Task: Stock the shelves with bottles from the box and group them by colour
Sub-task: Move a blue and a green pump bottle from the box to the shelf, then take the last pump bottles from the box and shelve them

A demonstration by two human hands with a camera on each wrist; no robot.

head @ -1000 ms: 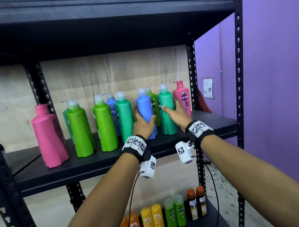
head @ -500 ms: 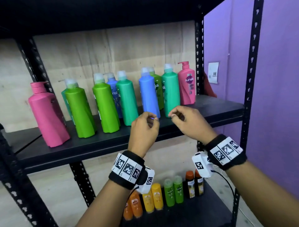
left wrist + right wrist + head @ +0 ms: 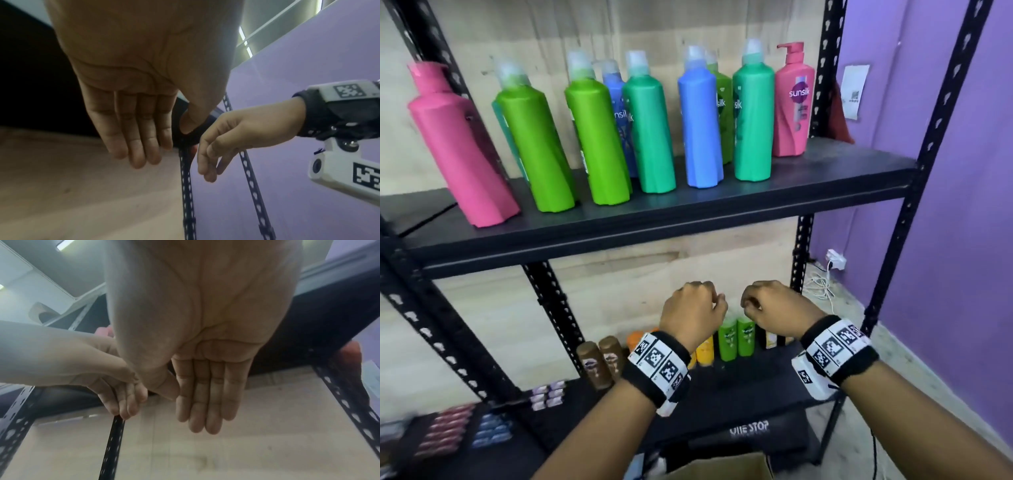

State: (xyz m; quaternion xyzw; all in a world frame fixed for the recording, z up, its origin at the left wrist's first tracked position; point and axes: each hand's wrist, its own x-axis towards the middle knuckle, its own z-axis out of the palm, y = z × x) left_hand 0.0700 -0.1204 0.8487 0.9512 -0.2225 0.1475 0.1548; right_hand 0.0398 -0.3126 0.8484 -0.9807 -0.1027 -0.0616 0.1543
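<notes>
Tall bottles stand on the black shelf [image 3: 688, 212]: a pink one [image 3: 458, 147] at the left, two light green [image 3: 534, 147], a teal one [image 3: 650, 130], a blue one [image 3: 700, 126], another teal [image 3: 753, 120] and a pink pump bottle [image 3: 792, 106] at the right. A second blue bottle [image 3: 616, 89] and a green one [image 3: 722, 102] stand behind the row. My left hand [image 3: 698, 308] [image 3: 133, 129] and right hand [image 3: 767, 308] [image 3: 205, 394] hang side by side below that shelf, fingers relaxed and holding nothing. A cardboard box [image 3: 722, 467] shows at the bottom edge.
The lower shelf carries small brown [image 3: 599, 363], yellow [image 3: 705, 349] and green [image 3: 736, 339] bottles and rows of packets [image 3: 489, 428]. Black perforated posts [image 3: 928, 137] frame the rack. A purple wall is at the right, with a plug and cable [image 3: 825, 274] on the floor.
Both hands let go of the blue and teal bottles on the shelf and dropped below its edge. The view has tilted downward.
</notes>
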